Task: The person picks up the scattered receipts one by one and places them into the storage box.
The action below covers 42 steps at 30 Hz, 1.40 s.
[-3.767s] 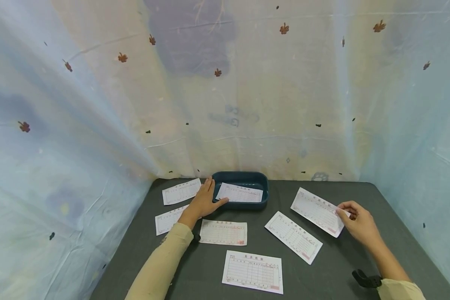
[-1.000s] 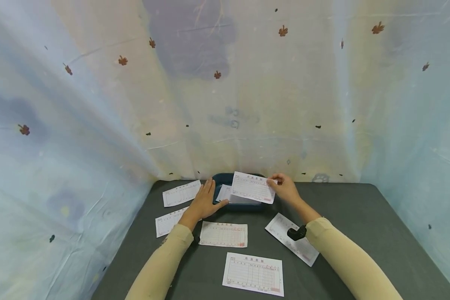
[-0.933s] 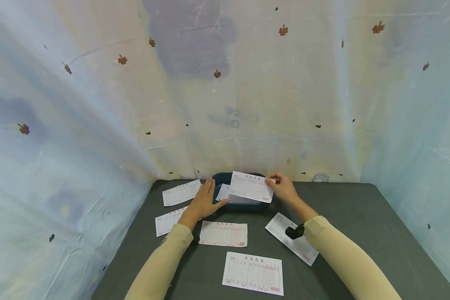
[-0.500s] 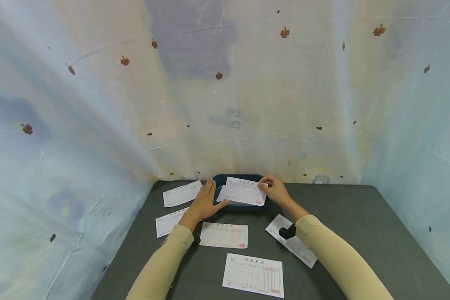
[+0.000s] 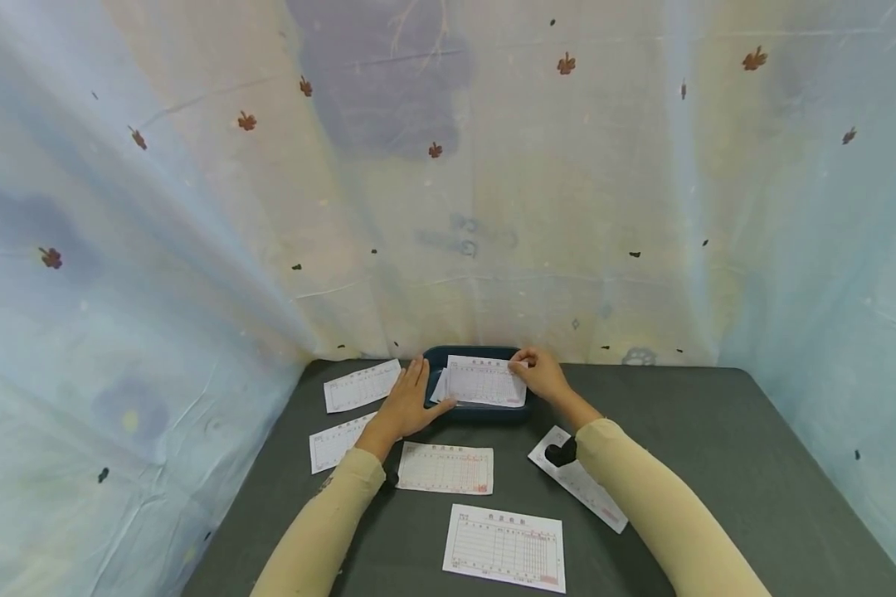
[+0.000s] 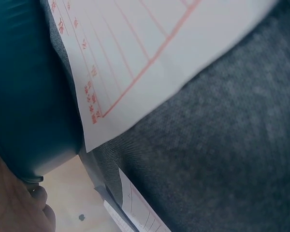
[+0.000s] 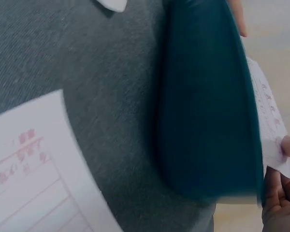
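Observation:
A dark teal plastic basin [image 5: 485, 414] stands at the back of the table. My left hand [image 5: 405, 408] rests on its left rim with the fingers straight and the thumb along the front edge. Between thumb and fingers, my right hand [image 5: 543, 377] pinches the right end of a white printed receipt slip [image 5: 484, 381] at the basin's mouth. A second slip [image 5: 440, 386] lies in the basin, mostly covered by the held one. From the right wrist view, the held slip [image 7: 267, 101] shows past the rim beside my thumb.
Two slips [image 5: 362, 385] lie on the dark grey table [image 5: 687, 431] left of the basin, the nearer one [image 5: 339, 442] partly under my left wrist. A red-stamped slip [image 5: 445, 468] and a larger-looking one [image 5: 504, 547] lie in front. Below my right forearm lies another slip [image 5: 586, 489].
My right hand took the slip from the table's right side over to the basin, then moved it slightly left and down into the basin's mouth. The left hand stayed on the rim.

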Motion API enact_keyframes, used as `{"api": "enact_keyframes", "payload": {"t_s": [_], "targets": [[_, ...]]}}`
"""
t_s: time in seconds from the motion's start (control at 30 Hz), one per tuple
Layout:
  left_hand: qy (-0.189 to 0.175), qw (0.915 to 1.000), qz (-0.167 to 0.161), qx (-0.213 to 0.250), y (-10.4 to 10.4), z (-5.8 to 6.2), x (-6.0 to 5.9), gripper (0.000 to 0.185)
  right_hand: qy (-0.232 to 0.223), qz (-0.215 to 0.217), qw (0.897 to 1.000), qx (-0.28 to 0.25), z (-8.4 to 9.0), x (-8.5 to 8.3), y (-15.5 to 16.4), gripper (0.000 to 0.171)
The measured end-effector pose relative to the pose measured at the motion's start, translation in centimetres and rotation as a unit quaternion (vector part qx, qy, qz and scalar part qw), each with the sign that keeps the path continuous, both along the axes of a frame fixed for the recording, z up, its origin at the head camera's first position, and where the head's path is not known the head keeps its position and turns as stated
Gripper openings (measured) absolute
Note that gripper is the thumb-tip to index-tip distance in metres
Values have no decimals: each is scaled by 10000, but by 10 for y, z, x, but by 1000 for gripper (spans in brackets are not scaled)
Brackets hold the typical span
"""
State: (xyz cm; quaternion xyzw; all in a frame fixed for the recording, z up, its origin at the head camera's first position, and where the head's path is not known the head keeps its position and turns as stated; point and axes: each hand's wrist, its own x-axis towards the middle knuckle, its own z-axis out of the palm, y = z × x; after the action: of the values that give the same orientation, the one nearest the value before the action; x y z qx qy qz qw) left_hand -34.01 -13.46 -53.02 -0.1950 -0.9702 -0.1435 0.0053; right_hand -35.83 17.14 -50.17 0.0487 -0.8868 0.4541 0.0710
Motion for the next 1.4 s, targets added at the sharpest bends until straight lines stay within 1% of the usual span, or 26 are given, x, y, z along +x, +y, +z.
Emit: {"api": "enact_keyframes", "payload": {"t_s": [0.07, 0.17, 0.27, 0.33, 0.5, 0.6, 0.83, 1.0, 1.13, 1.23, 1.4], "targets": [[23, 10000, -30, 41, 0, -1, -1, 114, -30, -57, 10000, -38, 1, 1, -1, 12], [53, 9999, -64, 127, -1, -3, -1, 114, -49, -4, 10000, 11, 1, 4, -3, 11], [-4, 10000, -23, 87, -1, -2, 0, 114, -47, 143, 9999, 64, 1, 6, -4, 11], [6, 9999, -14, 102, -1, -6, -3, 114, -24, 232, 9997, 72, 0, 7, -4, 10], [61, 9998, -7, 180, -1, -6, -4, 115, 4, 363, 9993, 9, 2, 5, -4, 11], [63, 9998, -5, 177, 0, -2, -1, 114, 12, 428, 9991, -29, 2, 4, -2, 13], [25, 9999, -30, 164, -1, 0, 1, 114, -74, 503, 9987, -87, 1, 5, 2, 14], [-18, 9999, -16, 158, 0, 0, 1, 114, 33, 533, 9985, -112, -1, 6, 3, 14], [-44, 9998, 0, 184, 0, 0, 1, 115, 165, 664, 9974, -213, -1, 10, 5, 14], [-70, 9998, -13, 164, 0, -3, 0, 116, 164, 791, 9964, -263, -1, 15, 7, 16], [71, 9998, -41, 180, -1, -9, -4, 116, 130, 975, 9947, -316, 3, 24, 10, 18]]}}
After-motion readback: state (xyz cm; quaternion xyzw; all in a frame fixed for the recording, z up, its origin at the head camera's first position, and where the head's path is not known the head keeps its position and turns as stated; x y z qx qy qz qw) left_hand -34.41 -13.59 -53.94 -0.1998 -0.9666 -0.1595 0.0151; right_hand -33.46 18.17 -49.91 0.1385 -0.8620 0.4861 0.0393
